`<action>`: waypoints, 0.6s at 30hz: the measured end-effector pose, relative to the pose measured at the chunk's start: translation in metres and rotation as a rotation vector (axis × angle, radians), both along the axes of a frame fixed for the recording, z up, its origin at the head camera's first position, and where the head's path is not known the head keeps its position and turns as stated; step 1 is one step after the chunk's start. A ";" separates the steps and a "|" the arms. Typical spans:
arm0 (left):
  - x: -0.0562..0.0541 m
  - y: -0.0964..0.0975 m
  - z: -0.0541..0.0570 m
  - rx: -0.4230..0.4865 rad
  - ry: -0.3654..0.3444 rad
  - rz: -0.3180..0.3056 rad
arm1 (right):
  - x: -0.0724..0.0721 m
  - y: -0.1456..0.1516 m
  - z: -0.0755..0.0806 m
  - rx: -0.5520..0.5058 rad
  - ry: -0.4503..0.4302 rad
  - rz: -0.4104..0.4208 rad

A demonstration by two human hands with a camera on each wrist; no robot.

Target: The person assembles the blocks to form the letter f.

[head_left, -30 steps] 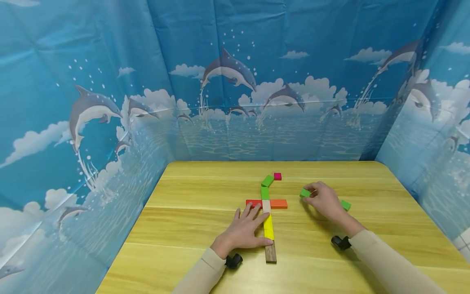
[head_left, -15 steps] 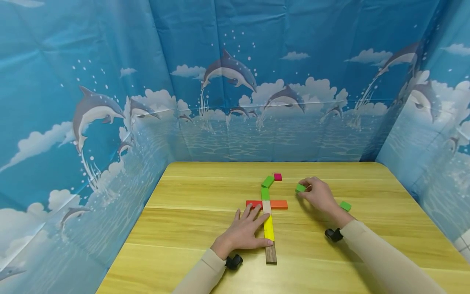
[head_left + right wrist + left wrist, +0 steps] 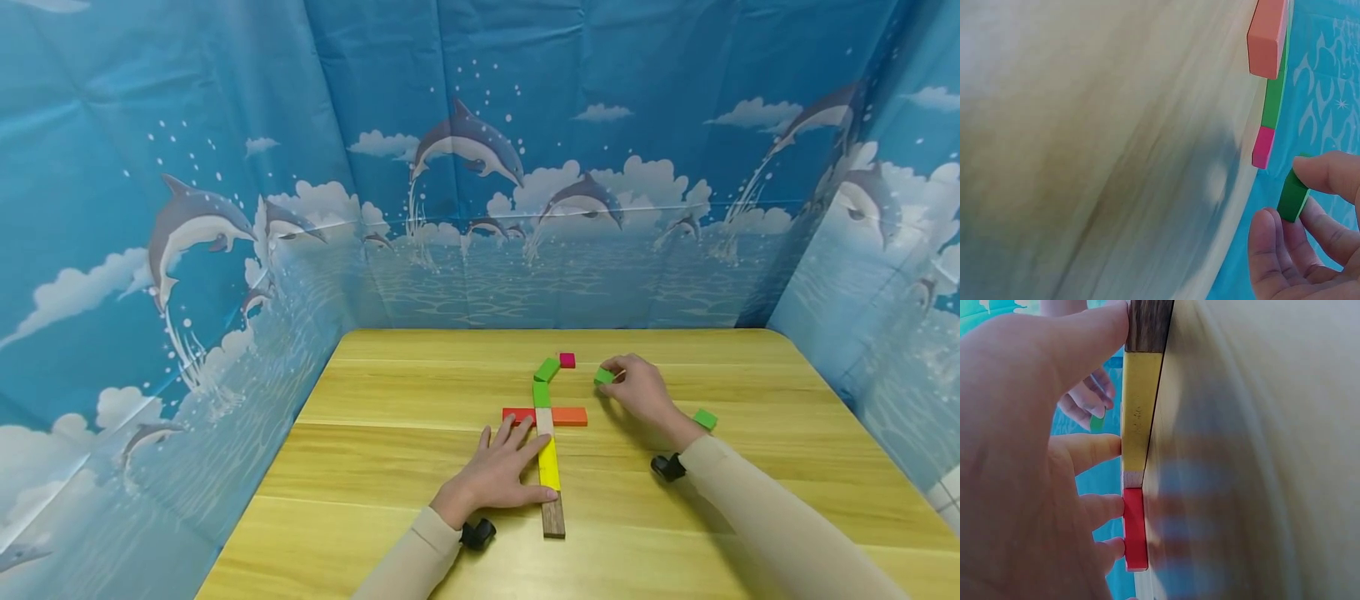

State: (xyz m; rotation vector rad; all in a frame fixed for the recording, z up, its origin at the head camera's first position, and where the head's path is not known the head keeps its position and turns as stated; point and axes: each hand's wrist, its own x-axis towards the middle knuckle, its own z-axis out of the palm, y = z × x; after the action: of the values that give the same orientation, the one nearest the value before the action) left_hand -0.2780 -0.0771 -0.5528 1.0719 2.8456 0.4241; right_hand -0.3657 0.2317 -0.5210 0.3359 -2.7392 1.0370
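Observation:
My right hand (image 3: pixel 643 392) pinches a green block (image 3: pixel 603 377) between thumb and fingertips, to the right of the laid-out blocks. In the right wrist view this green block (image 3: pixel 1293 196) is held above the tabletop. My left hand (image 3: pixel 498 475) lies spread over the row, its fingertips on the red block (image 3: pixel 1135 529) and the thumb at the dark brown block (image 3: pixel 552 517). Between them run a yellow block (image 3: pixel 549 465) and a pale wooden block (image 3: pixel 544 421). An orange block (image 3: pixel 570 417) extends right of the pale one. Two green blocks (image 3: pixel 542 394) continue upward, the farther one slanted toward a magenta block (image 3: pixel 567 360).
Another green block (image 3: pixel 705 419) lies on the wooden table (image 3: pixel 390 467), partly behind the right wrist. A blue dolphin-print curtain (image 3: pixel 480 250) hangs around the back and sides of the table. Each wrist wears a black camera (image 3: pixel 667 467).
My right hand has carried the green block left and farther back, toward the magenta block. The left hand and the laid blocks stay in place.

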 end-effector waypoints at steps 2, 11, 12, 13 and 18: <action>0.000 0.000 0.000 0.002 -0.006 -0.002 | -0.002 -0.001 0.001 -0.007 -0.006 0.004; -0.002 0.001 0.000 0.011 -0.020 -0.008 | -0.017 -0.002 -0.002 -0.006 -0.032 0.004; -0.002 0.001 -0.001 0.012 -0.019 -0.008 | -0.018 -0.002 -0.002 -0.003 -0.031 0.001; -0.002 0.001 -0.002 0.012 -0.019 -0.007 | -0.020 -0.003 -0.003 0.002 -0.029 -0.002; -0.003 0.000 -0.003 0.005 -0.015 -0.001 | -0.027 -0.007 -0.005 0.012 -0.031 -0.015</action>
State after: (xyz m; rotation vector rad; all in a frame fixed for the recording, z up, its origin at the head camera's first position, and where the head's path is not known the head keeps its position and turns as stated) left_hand -0.2809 -0.0768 -0.5561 1.0660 2.8320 0.4374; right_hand -0.3931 0.2251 -0.5258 0.3037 -2.7718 1.0307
